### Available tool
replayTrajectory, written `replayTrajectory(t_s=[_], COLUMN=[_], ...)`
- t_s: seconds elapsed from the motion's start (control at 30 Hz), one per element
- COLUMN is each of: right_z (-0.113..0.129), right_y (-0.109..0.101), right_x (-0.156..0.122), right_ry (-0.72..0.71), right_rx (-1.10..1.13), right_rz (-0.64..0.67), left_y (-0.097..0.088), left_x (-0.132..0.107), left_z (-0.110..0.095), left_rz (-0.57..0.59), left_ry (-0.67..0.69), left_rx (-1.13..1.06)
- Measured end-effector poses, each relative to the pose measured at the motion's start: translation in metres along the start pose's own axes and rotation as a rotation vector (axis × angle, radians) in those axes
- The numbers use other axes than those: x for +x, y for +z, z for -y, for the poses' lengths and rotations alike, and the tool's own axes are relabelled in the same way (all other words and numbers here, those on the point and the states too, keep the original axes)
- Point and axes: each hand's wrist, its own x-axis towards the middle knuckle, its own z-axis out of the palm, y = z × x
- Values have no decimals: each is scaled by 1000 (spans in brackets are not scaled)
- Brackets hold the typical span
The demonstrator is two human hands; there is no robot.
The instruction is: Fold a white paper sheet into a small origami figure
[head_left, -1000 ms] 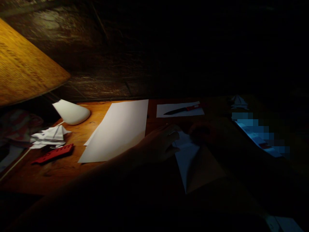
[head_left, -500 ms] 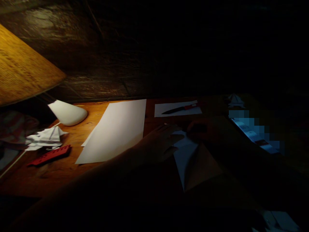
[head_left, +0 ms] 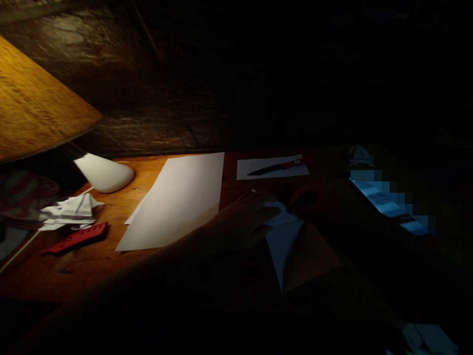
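Observation:
A partly folded sheet of paper [head_left: 283,236] lies on the dark part of the table, one half bluish and the other in brown shadow, with a pointed corner toward me. My left hand [head_left: 254,217] rests flat on its left upper part, fingers stretched out and slightly apart. At the paper's upper edge is my right hand [head_left: 306,199], its fingers curled and closed on the paper there. Deep shadow hides most of the right hand. Just beyond both hands, a knife [head_left: 269,169] with a dark blade and red handle lies on a small white paper piece [head_left: 244,169].
Large white sheets [head_left: 181,202] lie left of my hands. Farther left are a red notched object [head_left: 77,238], a crumpled folded paper [head_left: 76,209] and a lamp with white base [head_left: 105,172]. A bluish lit, partly pixelated object [head_left: 380,199] is right. A wall bounds the back.
My right hand has shifted very slightly at the paper's upper edge. The left hand and the folded paper stay nearly where they were.

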Motion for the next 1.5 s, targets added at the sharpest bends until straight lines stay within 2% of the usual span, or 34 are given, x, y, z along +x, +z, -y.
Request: replayTrajectory(t_s=[0.23, 0.5, 0.8, 1.37, 1.5], right_z=[4, 6, 5, 13, 11], right_y=[0, 1, 2, -1, 0], right_x=[0, -2, 0, -2, -2], right_ry=[-32, -8, -13, -62, -80], right_rx=[10, -20, 12, -54, -46], right_rz=[15, -1, 18, 56, 25], left_y=[-3, -2, -2, -3, -1], left_x=[1, -1, 1, -1, 0], left_z=[-1, -1, 0, 0, 1], left_rz=[11, 6, -2, -21, -37], left_ry=[22, -12, 36, 27, 39], left_rx=[29, 0, 63, 3, -15])
